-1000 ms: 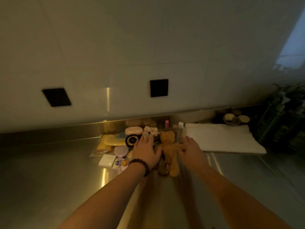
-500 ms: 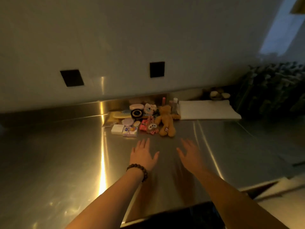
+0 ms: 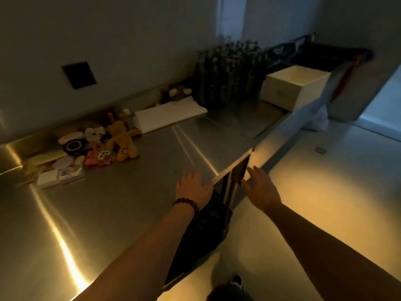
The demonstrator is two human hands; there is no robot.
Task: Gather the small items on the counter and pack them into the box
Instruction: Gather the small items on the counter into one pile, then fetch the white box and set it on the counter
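A heap of small items lies at the back left of the steel counter [image 3: 121, 203]: a yellow plush toy [image 3: 123, 141], a black round case [image 3: 73, 146], red packets [image 3: 97, 158], white flat boxes [image 3: 59, 175]. An open white box [image 3: 282, 94] stands far right on the counter. My left hand [image 3: 193, 189], with a bead bracelet on the wrist, hovers flat over the counter's front edge, fingers spread and holding nothing. My right hand [image 3: 260, 187] is out past the counter edge, fingers straight, also holding nothing. Both hands are well apart from the items.
A folded white towel [image 3: 169, 115] lies against the back wall, right of the heap. Dark bottles [image 3: 227, 70] stand in a cluster between the towel and the box. A small dish [image 3: 179, 93] sits behind the towel. The floor [image 3: 325, 181] lies to the right.
Both hands pulled back from the plush toy and the heap toward the counter's front edge. The view swung right, bringing the white box into sight.
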